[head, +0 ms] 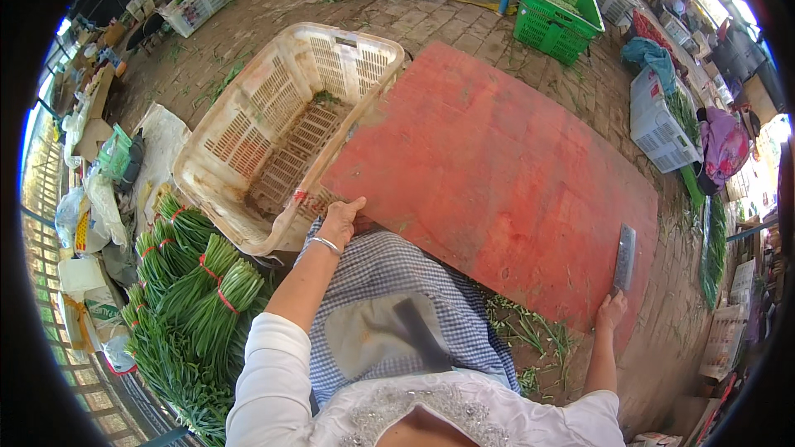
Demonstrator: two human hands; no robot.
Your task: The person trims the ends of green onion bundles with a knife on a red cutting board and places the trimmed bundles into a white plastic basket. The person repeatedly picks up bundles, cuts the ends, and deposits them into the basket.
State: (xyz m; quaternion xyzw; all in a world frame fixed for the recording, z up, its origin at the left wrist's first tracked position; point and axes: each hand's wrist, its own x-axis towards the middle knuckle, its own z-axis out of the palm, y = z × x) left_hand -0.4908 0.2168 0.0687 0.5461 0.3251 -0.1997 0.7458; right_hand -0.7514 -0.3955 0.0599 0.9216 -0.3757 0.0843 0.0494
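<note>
Before me a large red board (484,167) lies tilted across the view. My left hand (341,220) grips its near left corner, thumb over the top and fingers partly hidden. On the right, my right hand (610,311) holds a cleaver (625,257) by its handle, the blade lying over the board's right part. A worn, whitish plastic crate (273,87) with slotted walls stands against the board's left side. Only dirt and green scraps show on its floor. A blue checked apron (372,261) covers my lap.
Bundles of garlic chives (205,285) tied with red bands are heaped at my left. Farther off stand a green crate (553,37), a white crate (664,124) and another white crate (199,3). Loose green trimmings (534,335) litter the brick floor (447,18).
</note>
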